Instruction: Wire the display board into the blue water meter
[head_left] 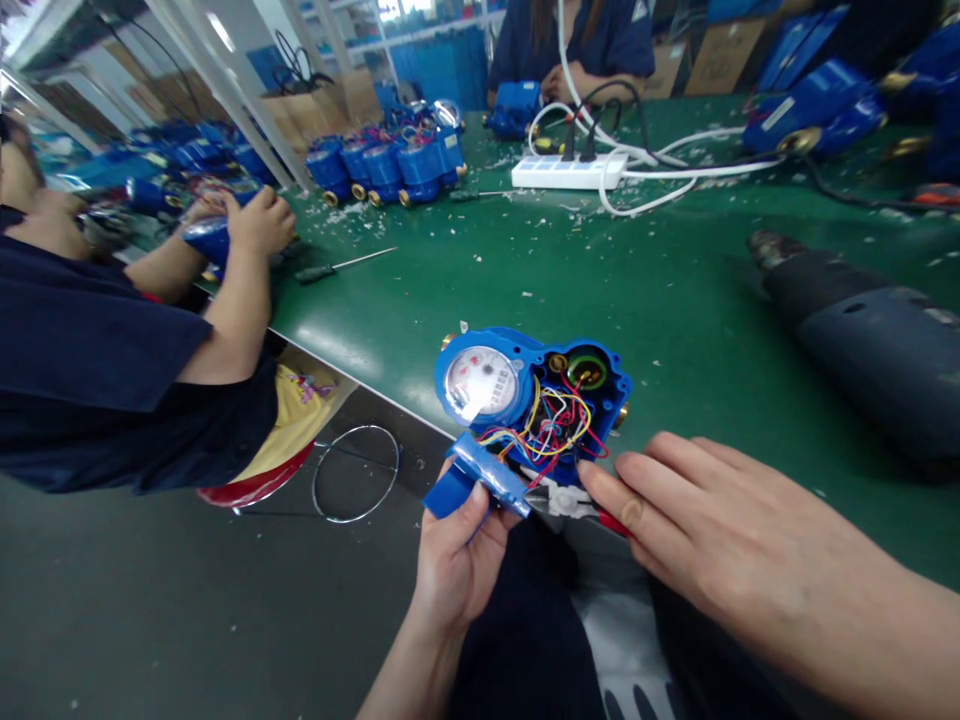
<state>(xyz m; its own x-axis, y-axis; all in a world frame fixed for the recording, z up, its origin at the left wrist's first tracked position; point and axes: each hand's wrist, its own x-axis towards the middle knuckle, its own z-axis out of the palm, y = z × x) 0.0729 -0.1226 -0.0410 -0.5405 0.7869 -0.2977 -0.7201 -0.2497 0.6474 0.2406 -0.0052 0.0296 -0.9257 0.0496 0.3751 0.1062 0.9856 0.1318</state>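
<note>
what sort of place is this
Probably a factory workshop for assembling or repairing meters: an opened blue meter full of wires sits on a green workbench, with rows of similar blue units behind.

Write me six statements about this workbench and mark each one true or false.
1. The left hand holds a blue cover, and the right hand holds cutters. True.
2. The visible part of the cutters' handle is yellow. False: it is red.
3. A white power strip lies on the green table. True.
4. Nothing is plugged into the power strip. False: black plugs sit in it.
5. The open blue meter has a round dial and wires beside it. True.
6. All those wires are black. False: red, yellow and white ones show.
</note>
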